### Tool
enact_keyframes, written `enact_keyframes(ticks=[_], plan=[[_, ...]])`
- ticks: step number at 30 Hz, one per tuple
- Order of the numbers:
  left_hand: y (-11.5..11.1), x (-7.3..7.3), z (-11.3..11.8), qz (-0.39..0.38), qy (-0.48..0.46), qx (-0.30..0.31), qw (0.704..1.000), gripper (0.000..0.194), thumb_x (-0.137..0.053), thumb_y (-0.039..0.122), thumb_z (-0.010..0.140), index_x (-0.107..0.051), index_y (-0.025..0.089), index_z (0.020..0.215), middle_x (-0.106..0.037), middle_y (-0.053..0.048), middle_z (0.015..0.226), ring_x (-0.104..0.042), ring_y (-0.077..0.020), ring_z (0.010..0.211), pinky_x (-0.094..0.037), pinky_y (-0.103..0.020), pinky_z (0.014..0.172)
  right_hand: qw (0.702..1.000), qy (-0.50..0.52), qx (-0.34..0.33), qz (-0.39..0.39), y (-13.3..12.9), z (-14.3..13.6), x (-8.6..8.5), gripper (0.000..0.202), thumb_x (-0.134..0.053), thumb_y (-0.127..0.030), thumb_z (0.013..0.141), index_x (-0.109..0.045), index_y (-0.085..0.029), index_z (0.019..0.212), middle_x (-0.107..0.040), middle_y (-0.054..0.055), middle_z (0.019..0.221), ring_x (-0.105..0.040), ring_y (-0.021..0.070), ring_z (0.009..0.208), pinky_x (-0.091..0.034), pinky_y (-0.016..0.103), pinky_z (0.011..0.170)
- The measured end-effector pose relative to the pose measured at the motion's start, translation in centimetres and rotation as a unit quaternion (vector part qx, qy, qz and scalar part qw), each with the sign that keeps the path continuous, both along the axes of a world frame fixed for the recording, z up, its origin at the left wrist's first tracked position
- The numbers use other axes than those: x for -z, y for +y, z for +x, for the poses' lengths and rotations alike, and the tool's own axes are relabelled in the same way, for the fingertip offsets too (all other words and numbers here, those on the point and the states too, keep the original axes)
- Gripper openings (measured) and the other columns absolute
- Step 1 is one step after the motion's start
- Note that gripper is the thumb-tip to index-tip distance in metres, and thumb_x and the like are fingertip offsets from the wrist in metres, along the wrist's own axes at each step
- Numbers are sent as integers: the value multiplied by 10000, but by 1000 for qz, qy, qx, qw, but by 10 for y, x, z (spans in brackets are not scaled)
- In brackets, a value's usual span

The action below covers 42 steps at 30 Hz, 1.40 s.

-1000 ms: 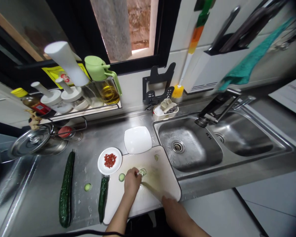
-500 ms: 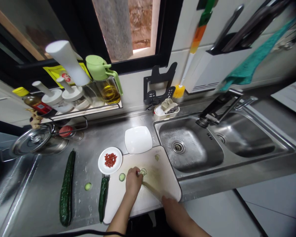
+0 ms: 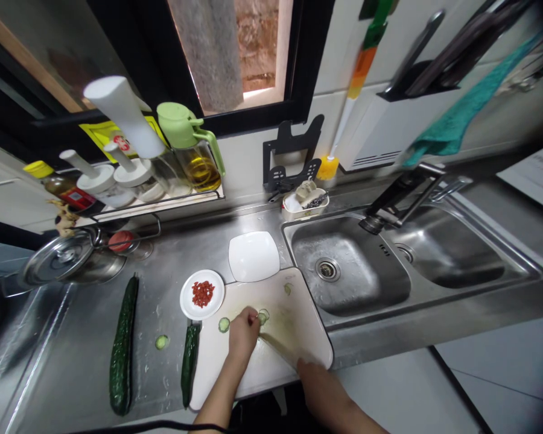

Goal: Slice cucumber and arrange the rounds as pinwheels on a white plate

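Note:
Over the white cutting board (image 3: 305, 301), my left hand (image 3: 243, 333) has its fingertips pinched together beside some cucumber slices (image 3: 263, 316). What is between those fingertips, if anything, is too small to tell. My right hand (image 3: 319, 386) is wrapped round the handle of a knife (image 3: 278, 349), whose blurred blade points up and left toward the slices. One round cucumber slice (image 3: 224, 325) lies left of my left hand. A cut length of cucumber (image 3: 190, 364) rests along the board's left edge.
A whole cucumber (image 3: 123, 349) and a loose slice lie on the steel counter to the left. Behind the board are a plate (image 3: 185, 301) of red pieces and a white square dish (image 3: 254, 256). A double sink (image 3: 348, 265) is at right; a condiment shelf (image 3: 163, 204) is at back left.
My left hand has shifted slightly left, showing more of the slices by its fingertips. My right hand and the knife are in nearly the same place.

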<state>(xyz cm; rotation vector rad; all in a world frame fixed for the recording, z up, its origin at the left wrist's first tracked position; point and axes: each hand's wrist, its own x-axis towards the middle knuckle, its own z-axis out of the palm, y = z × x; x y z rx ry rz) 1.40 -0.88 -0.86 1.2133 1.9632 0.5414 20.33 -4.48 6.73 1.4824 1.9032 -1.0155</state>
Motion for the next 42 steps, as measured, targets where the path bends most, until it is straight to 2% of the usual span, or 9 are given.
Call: enact_keyframes(ticks=[4,11,20,26,32,42], plan=[[-6,1,-8,2,-7,-9,1000,115,-495,162,718,-606,183,692,-618,22,619,-565,-116,605,-379,-196,604,1000,1,-10,4,0,3,2,519,-312,11,786,-543,-132,1229,-637,135,1127,-599,225,1023,-442,287,826],[-19,-3,-22,-27,8,-31,999,130,-508,187,712,-633,194,675,-639,23,620,-581,-120,612,-390,-198,607,999,11,-27,25,0,2,3,505,-317,10,774,-568,-141,1186,-662,130,1042,-612,229,970,-442,289,785],[-23,-4,-21,-36,24,-42,998,150,-514,179,746,-659,191,710,-658,8,655,-599,-120,635,-394,-196,622,999,6,-17,44,10,-25,-8,453,-319,11,801,-572,-147,1142,-671,116,1008,-629,216,942,-447,275,751],[-23,-2,-22,-42,30,-44,998,167,-518,170,747,-683,189,760,-678,1,690,-605,-117,653,-398,-198,643,998,10,-28,58,10,-28,-10,456,-313,4,793,-579,-122,1141,-669,138,1021,-631,238,949,-468,310,771],[-23,-1,-23,-39,26,-47,998,161,-521,171,747,-680,195,749,-693,-3,720,-629,-123,686,-406,-203,661,998,3,-21,56,9,-29,-7,440,-317,6,795,-583,-144,1112,-689,118,966,-648,202,887,-468,261,726],[-22,-1,-23,-41,17,-49,998,155,-525,169,742,-678,193,757,-701,-4,724,-636,-131,696,-414,-212,671,998,-8,-37,47,10,-32,-5,436,-305,4,813,-566,-138,1132,-674,130,1011,-637,217,921,-456,277,750]])
